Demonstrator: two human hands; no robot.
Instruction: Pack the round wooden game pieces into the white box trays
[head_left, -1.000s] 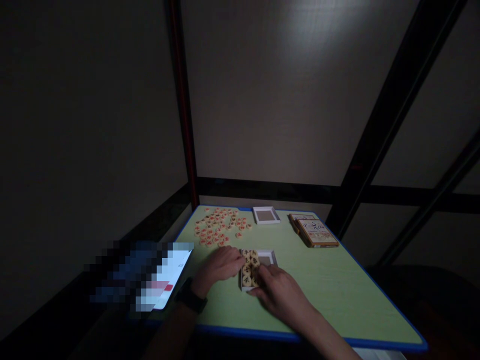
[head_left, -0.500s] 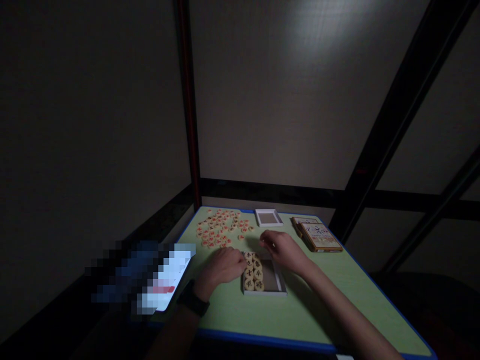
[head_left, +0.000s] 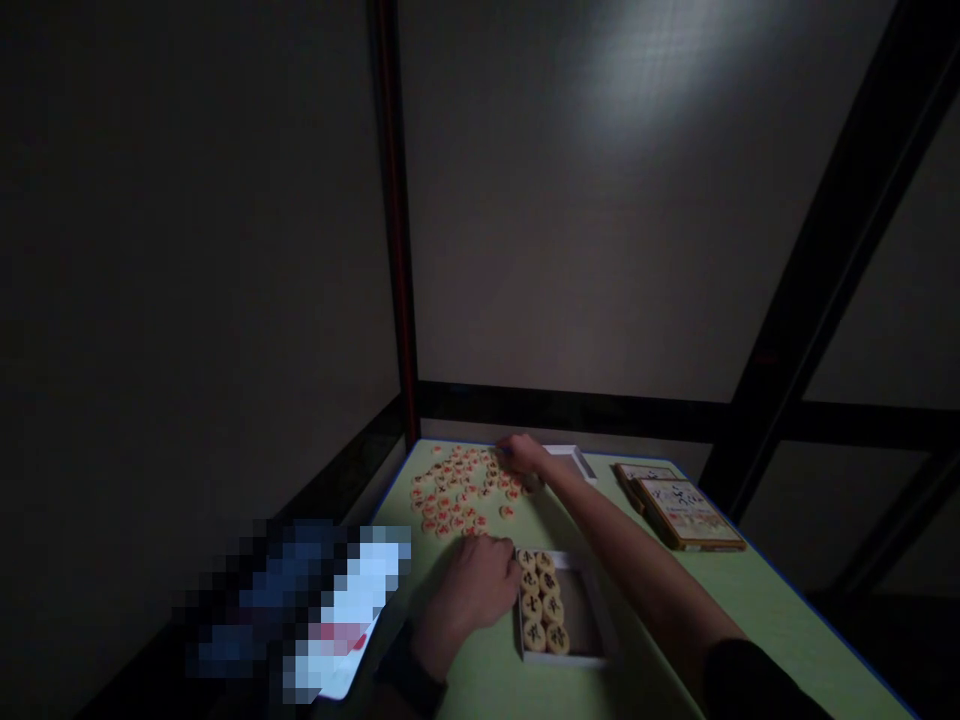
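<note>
My left hand (head_left: 474, 582) lies curled at the left edge of a shallow white box (head_left: 585, 600), with its fingertips by the rim; whatever they may hold is hidden. Inside the box, round wooden Chinese chess pieces (head_left: 553, 607) with black characters stand in two columns on the left, and bare bottom shows on the right. My right hand (head_left: 523, 455) is stretched to the far side of the table, over the edge of a scattered group of chess pieces (head_left: 454, 515), mostly with red characters. Its fingertips are small and blurred.
A second white tray (head_left: 581, 465) lies at the far edge, behind my right wrist. Flat printed boxes (head_left: 686, 510) are stacked at the right. A bright, pixelated screen (head_left: 360, 610) is at the left edge of the green table (head_left: 495, 690). Walls stand behind.
My right hand has moved from above the box, away from me, to the scattered pieces. My left hand stays by the box. The view has shifted a little.
</note>
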